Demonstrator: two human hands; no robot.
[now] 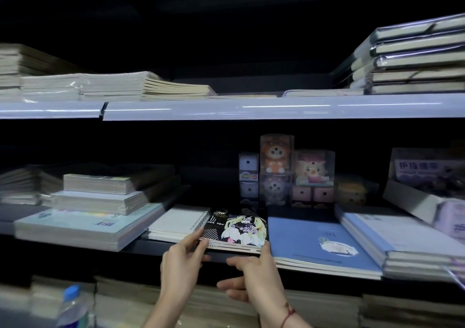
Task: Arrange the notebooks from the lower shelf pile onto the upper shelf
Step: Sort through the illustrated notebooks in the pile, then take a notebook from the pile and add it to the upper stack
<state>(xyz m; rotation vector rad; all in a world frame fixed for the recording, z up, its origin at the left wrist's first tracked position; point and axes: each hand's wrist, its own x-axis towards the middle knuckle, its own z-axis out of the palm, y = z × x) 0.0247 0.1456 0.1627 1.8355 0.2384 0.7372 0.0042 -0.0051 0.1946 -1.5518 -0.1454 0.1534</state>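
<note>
my left hand (182,259) and my right hand (254,274) both pinch the near edge of a small pile of notebooks with a black cartoon cover (235,229), thumbs on top. the pile lies on the dark lower shelf (161,248), between a white spiral pad (176,223) and a flat blue book (319,242). above, the pale grey upper shelf (251,107) holds stacks of paper books (115,86).

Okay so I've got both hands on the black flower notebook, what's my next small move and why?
Probably lift the black notebook up and toward you. Your left hand pinches its left corner and your right hand holds its right corner, but it still lies on its pile between the spiral pad and the blue notebook.
</note>
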